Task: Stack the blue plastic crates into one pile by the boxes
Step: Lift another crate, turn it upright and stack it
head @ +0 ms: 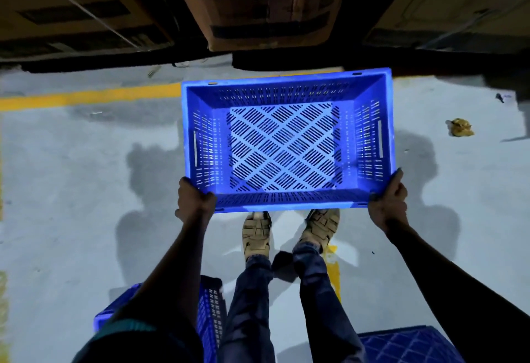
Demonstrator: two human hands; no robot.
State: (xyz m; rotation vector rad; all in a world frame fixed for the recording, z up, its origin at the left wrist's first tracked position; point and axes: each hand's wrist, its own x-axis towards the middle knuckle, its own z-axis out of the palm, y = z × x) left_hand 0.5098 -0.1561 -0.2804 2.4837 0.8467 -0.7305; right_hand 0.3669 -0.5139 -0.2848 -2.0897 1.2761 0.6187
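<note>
I hold an empty blue plastic crate with a slotted floor above the grey floor, its open side up. My left hand grips its near left corner and my right hand grips its near right corner. Straight ahead stand large cardboard boxes. A second blue crate lies behind my left arm at the bottom left, partly hidden. A third blue crate shows at the bottom right edge.
A yellow floor line runs across in front of the boxes. A crumpled brown scrap lies on the floor at the right. My feet in tan sandals stand just behind the held crate.
</note>
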